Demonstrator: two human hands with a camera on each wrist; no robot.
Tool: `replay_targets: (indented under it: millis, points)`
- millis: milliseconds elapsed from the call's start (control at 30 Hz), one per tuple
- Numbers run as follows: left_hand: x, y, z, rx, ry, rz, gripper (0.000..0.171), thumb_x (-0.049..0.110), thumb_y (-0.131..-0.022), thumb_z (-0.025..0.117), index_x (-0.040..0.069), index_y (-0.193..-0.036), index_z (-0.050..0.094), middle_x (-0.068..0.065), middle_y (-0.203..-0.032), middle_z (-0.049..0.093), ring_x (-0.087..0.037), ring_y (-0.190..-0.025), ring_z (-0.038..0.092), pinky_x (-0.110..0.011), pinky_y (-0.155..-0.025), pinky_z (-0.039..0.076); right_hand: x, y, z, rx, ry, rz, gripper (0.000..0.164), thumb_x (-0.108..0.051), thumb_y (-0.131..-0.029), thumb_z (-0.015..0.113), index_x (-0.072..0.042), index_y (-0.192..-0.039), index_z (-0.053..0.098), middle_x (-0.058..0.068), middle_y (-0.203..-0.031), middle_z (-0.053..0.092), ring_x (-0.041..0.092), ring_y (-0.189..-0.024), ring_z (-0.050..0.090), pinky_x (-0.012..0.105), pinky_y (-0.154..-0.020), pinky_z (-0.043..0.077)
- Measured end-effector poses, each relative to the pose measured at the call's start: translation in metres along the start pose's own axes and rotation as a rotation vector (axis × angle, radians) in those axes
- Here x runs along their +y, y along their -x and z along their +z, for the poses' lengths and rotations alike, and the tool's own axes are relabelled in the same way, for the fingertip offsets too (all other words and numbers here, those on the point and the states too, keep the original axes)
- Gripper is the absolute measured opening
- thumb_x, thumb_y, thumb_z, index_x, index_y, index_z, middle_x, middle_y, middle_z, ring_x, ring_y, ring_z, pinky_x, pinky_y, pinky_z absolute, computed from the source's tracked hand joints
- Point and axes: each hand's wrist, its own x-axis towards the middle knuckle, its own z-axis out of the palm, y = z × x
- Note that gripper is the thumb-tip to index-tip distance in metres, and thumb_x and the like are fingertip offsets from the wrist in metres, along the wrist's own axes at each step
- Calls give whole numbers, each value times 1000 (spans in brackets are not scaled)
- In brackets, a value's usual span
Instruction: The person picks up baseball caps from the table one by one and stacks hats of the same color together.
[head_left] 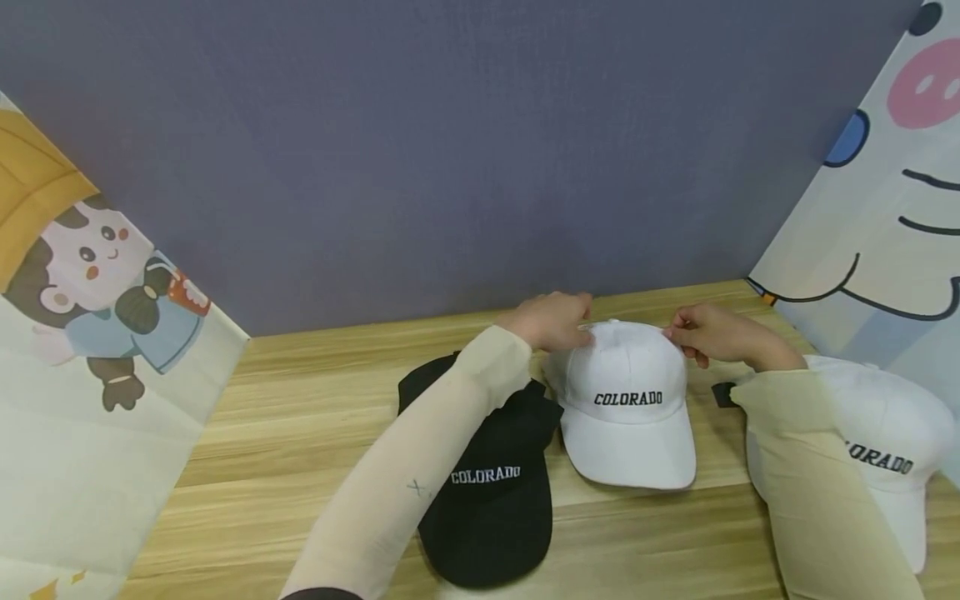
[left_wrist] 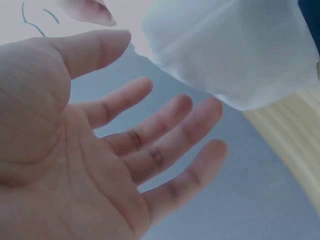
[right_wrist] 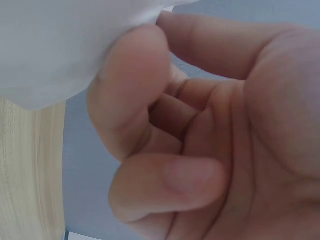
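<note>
A white baseball cap (head_left: 628, 367) with COLORADO in black on its front stands on the wooden tabletop, brim towards me. At the right side of its crown, my right hand (head_left: 722, 335) pinches the fabric between thumb and index finger; the right wrist view shows the white cloth (right_wrist: 55, 50) at those fingertips. My left hand (head_left: 551, 322) is at the crown's upper left. Its fingers are loosely spread in the left wrist view, with the thumb tip (left_wrist: 117, 42) by the cap's edge; whether it touches is unclear.
A black COLORADO cap (head_left: 487, 525) lies to the left, partly under my left forearm. Another white COLORADO cap (head_left: 892, 417) sits at the right, partly behind my right sleeve. A grey wall (head_left: 450, 167) rises behind the table (head_left: 300, 400), with cartoon-printed panels (head_left: 105, 467) on both sides.
</note>
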Motion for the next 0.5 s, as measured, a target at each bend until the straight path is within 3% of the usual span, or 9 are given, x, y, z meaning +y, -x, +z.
replay_targets:
  millis: [100, 233, 300, 500]
  points:
    - [9, 8, -1, -26, -30, 44, 43, 43, -90, 52, 25, -128, 45, 12, -124, 46, -12, -123, 36, -28, -92, 30, -1, 0, 0, -7, 5, 6, 23, -25, -97, 45, -4, -91, 50, 9, -70, 49, 23, -55, 49, 33, -51, 38]
    - [16, 17, 1, -69, -27, 85, 43, 43, -89, 53, 28, -128, 45, 12, -127, 44, -9, -122, 34, -25, -86, 32, 0, -2, 0, -14, 12, 25, 24, -26, -97, 43, -4, -92, 50, 9, -70, 49, 24, -57, 50, 34, -53, 39]
    - [16, 21, 2, -93, -35, 88, 46, 43, -89, 54, 29, -131, 43, 12, -131, 41, -8, -120, 34, -24, -83, 32, 1, -2, 1, -13, 16, 38, 25, -27, -97, 43, -4, -93, 50, 9, -71, 49, 24, -58, 50, 35, -54, 39]
    - [8, 27, 6, -139, -56, 99, 56, 44, -89, 53, 31, -140, 35, 13, -139, 35, -8, -129, 27, -23, -94, 24, 3, -4, 4, -17, 11, 47, 30, -33, -98, 41, -3, -94, 49, 9, -72, 49, 25, -59, 51, 38, -56, 41]
